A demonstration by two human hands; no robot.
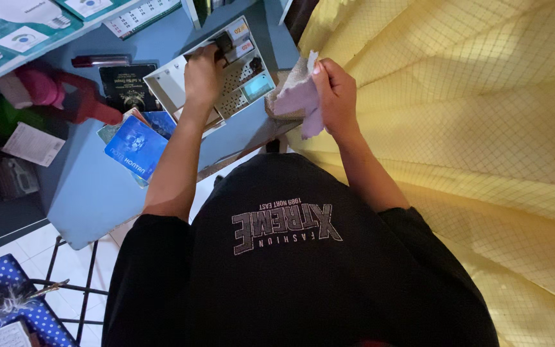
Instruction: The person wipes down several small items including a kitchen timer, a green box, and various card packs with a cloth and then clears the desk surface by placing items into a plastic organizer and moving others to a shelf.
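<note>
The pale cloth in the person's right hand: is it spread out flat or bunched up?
Bunched up. The cloth is crumpled in the right hand, folds showing, beside the white box.

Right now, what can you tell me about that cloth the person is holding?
The cloth is a small, soft-looking rag, pale lilac with a greyish-tan part, crumpled into a loose bunch. The right hand grips it from the right side, fingers curled over its edge, with one pale corner poking up above the hand and another fold hanging below. It is held at the blue table's right edge, beside the white tray-like box. Whether it touches the table cannot be told.
</note>
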